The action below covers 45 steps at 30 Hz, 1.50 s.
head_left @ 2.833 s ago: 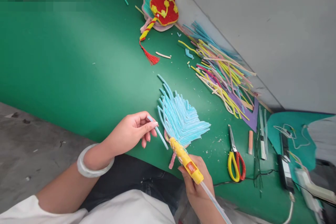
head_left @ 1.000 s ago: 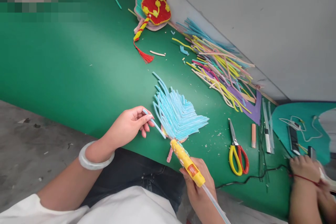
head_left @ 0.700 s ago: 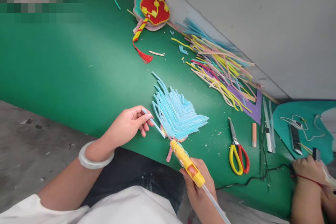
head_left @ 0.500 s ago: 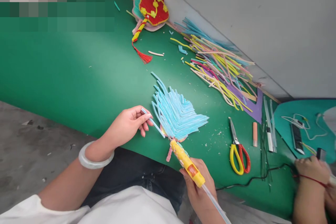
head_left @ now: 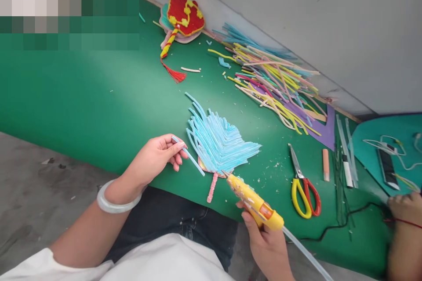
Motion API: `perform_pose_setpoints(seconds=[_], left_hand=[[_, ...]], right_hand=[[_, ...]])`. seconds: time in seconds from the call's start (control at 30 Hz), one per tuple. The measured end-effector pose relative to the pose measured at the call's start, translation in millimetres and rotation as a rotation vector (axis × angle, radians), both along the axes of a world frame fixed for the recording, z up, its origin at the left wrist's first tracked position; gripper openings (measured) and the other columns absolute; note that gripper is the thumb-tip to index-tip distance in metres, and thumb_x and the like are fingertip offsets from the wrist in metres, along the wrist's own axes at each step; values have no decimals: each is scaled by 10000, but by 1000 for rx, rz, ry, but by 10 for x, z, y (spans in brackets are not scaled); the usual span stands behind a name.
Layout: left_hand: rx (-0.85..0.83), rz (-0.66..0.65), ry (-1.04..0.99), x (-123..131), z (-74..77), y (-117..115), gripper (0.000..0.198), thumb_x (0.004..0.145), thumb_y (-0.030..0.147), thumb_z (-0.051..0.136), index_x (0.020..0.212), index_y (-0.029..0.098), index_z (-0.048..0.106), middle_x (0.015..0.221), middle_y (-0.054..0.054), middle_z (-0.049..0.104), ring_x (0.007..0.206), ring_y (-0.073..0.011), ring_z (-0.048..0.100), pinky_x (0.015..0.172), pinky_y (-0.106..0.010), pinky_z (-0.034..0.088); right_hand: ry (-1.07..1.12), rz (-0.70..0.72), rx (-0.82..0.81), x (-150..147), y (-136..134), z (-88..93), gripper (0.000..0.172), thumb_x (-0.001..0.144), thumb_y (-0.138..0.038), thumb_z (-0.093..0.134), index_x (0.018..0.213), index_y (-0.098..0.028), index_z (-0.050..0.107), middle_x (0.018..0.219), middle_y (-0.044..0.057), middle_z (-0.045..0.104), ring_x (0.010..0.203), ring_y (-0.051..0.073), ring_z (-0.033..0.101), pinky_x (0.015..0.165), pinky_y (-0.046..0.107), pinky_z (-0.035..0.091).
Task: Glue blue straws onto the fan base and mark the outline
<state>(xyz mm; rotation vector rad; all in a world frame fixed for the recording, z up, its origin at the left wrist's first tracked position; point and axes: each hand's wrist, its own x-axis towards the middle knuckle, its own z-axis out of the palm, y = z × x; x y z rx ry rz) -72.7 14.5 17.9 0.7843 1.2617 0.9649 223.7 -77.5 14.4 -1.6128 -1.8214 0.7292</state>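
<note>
Between thumb and fingers, my left hand (head_left: 165, 151) pinches a short light blue fuzzy stick (head_left: 191, 161), its lower end just left of a fan. The fan (head_left: 220, 140) lies on the green table, covered in rows of blue sticks, some jutting past its upper left edge. Its pink wrapped handle (head_left: 212, 187) points toward me. Wrapped round a yellow hot glue gun (head_left: 253, 199), my right hand (head_left: 268, 243) sits below right of the fan. The gun's nozzle is close to the fan's lower edge; I cannot tell if it touches. A clear glue stick (head_left: 308, 252) sticks out of its back.
Scissors (head_left: 301, 184) lie right of the fan, near an orange stick (head_left: 325, 164) and clear glue sticks (head_left: 346, 149). Many coloured fuzzy sticks (head_left: 273, 83) are piled by the wall. A red fan (head_left: 186, 15) lies at the back. Another person's hand (head_left: 407, 210) rests at the right.
My right hand has drawn the glue gun rightward from the fan's handle, uncovering it. My left hand still pinches the blue stick, barely moved. The other person's hand has shifted right in view.
</note>
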Motion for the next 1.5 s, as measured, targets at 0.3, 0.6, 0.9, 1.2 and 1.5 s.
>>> perform_pose_setpoints(seconds=[0.3, 0.6, 0.9, 1.2, 1.5], left_hand=[[-49, 13, 18, 78, -16, 1, 331, 830, 454, 702, 750, 153, 590, 691, -25, 709, 485, -87, 581, 486, -219, 506], [-105, 31, 54, 151, 26, 52, 391, 771, 496, 742, 717, 162, 548, 649, -16, 691, 459, -86, 567, 454, -219, 505], [-136, 60, 159, 238, 82, 94, 381, 761, 486, 735, 694, 175, 524, 591, -1, 647, 427, -88, 538, 398, -214, 471], [-150, 84, 231, 299, 103, 104, 393, 762, 491, 729, 687, 178, 505, 577, 1, 644, 417, -85, 533, 403, -215, 473], [-138, 106, 280, 329, 101, 94, 384, 773, 492, 723, 712, 179, 509, 594, -3, 659, 424, -92, 543, 404, -220, 478]], right_hand=[[197, -221, -223, 320, 228, 78, 355, 883, -540, 618, 924, -207, 736, 771, 53, 706, 643, 160, 610, 582, 256, 532], [487, -252, -181, 488, 775, 6, 371, 904, -547, 606, 953, -184, 666, 774, 35, 642, 600, 120, 539, 531, 231, 476], [621, -274, -209, 581, 847, -177, 377, 915, -528, 602, 998, -162, 640, 858, 76, 664, 613, 132, 548, 523, 255, 468], [615, -268, -215, 635, 825, -199, 375, 910, -534, 609, 970, -169, 669, 837, 65, 668, 628, 133, 550, 548, 259, 466], [616, -256, -209, 635, 807, -176, 367, 915, -526, 604, 963, -169, 674, 838, 72, 666, 640, 147, 554, 558, 277, 463]])
